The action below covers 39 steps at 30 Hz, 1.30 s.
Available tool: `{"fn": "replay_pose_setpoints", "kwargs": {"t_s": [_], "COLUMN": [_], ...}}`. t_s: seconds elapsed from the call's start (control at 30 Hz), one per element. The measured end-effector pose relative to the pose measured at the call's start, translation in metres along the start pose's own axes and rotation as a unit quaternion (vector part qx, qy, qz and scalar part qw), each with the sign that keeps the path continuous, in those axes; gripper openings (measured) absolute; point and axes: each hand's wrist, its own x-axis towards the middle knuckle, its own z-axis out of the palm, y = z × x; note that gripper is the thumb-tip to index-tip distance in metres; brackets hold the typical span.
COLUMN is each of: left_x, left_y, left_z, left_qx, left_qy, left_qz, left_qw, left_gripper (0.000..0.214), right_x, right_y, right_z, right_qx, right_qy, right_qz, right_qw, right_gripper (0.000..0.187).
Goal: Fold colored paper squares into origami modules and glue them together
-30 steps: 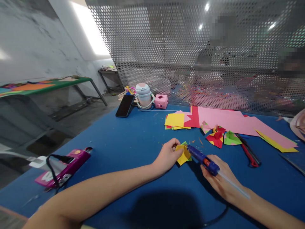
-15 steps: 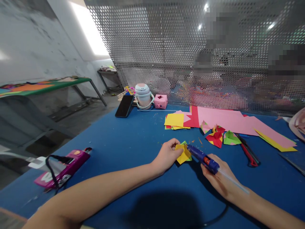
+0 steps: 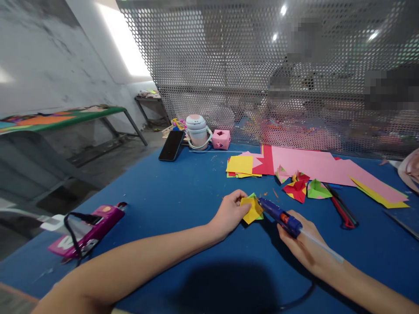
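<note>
Between thumb and fingers, my left hand (image 3: 230, 214) pinches a folded yellow and green paper piece (image 3: 251, 211) just above the blue table. My right hand (image 3: 303, 240) is wrapped round a blue glue gun (image 3: 278, 214), with a clear glue stick (image 3: 322, 245) jutting from its back end. The gun's nozzle points left and meets or nearly meets the paper's upper right edge; I cannot tell which. Beyond my right hand sit several folded paper pieces, among them a red and yellow one (image 3: 295, 190) and a green one (image 3: 318, 189).
Scissors (image 3: 343, 208) lie right of the folded pieces. Yellow squares (image 3: 240, 165) and pink sheets (image 3: 303, 161) spread along the back, near a perforated metal screen (image 3: 209, 56). A phone (image 3: 171, 145), flask (image 3: 197, 133) and pink paper box (image 3: 221, 139) stand back left; a magenta power strip (image 3: 88, 231) lies left.
Very little differs. The glue gun and my right hand have shifted very slightly to the right, while my left hand keeps the paper in the same spot.
</note>
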Motion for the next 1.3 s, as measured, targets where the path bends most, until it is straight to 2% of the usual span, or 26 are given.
{"fn": "replay_pose_setpoints", "kwargs": {"t_s": [0.13,0.43,0.87,1.1,1.3], "left_x": [0.0,0.001,0.002,0.001,0.001], "left_y": [-0.002,-0.007,-0.007,-0.004,-0.007], "left_z": [-0.001,-0.001,0.0,-0.001,-0.002], "left_qx": [0.021,0.05,0.028,0.057,0.055], "left_qy": [-0.004,-0.001,-0.019,0.004,0.001], "left_qz": [0.01,0.032,0.028,0.028,0.04], "left_qw": [1.0,0.998,0.999,0.998,0.998], "left_gripper": [0.01,0.011,0.012,0.01,0.009], "right_x": [0.0,0.006,0.005,0.003,0.006], "right_y": [0.0,-0.014,-0.013,-0.005,-0.01], "right_z": [0.0,-0.012,-0.007,-0.006,-0.01], "right_qx": [-0.01,-0.061,-0.054,-0.07,-0.075], "right_qy": [0.006,0.009,0.014,0.002,0.002], "right_qz": [-0.002,-0.06,-0.049,-0.049,-0.056], "right_qw": [1.0,0.996,0.997,0.996,0.996], "right_gripper": [0.011,0.016,0.017,0.012,0.015]}}
